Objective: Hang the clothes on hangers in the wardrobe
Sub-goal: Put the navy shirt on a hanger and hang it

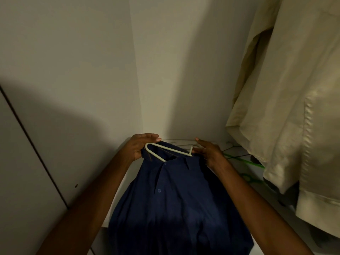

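A navy blue button shirt (176,203) lies on the white wardrobe floor (244,173), collar pointing away from me. A white plastic hanger (167,149) sits at the collar, partly inside the neck opening. My left hand (139,146) grips the shirt's left shoulder beside the hanger's curved end. My right hand (206,150) pinches the hanger's right end together with the shirt's right shoulder. The hanger's hook is hidden.
A cream jacket (287,100) hangs at the right, reaching down close to the floor. Green hangers (244,161) and thin white wire hangers (184,142) lie on the floor behind the shirt. White wardrobe walls (92,70) close in at left and back.
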Demonstrator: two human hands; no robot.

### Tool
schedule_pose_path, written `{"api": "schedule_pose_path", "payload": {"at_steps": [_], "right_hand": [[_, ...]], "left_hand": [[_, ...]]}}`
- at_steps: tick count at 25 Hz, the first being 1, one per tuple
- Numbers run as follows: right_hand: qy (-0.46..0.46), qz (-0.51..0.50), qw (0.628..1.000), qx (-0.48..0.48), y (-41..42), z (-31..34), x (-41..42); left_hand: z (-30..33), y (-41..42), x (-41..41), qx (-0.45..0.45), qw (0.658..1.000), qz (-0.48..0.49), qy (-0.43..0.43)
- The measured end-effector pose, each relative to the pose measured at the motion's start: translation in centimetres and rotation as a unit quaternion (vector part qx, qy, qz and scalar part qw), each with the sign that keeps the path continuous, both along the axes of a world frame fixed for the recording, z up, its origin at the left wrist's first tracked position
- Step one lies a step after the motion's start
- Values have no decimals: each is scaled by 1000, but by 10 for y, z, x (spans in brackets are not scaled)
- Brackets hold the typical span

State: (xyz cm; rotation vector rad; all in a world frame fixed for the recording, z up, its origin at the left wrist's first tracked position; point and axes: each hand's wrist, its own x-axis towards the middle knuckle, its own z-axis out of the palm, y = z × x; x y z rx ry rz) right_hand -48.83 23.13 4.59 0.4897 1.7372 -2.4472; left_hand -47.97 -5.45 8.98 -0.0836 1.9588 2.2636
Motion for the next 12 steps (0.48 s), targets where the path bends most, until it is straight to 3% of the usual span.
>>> {"api": "schedule_pose_path", "payload": {"at_steps": [4,6,10,12], "right_hand": [[-6,-81,997,0,-11,1,-5],[33,-164,986,8,-18,1,-8],[134,-268,948,104,-27,1,-6],[161,-280,931,169,-32,-2,-4]], "left_hand": [[5,3,4,-128,990,40,50],[3,6,3,-228,963,86,119],[-9,12,-5,-440,851,156,238],[-18,25,-5,-575,762,150,259]]}}
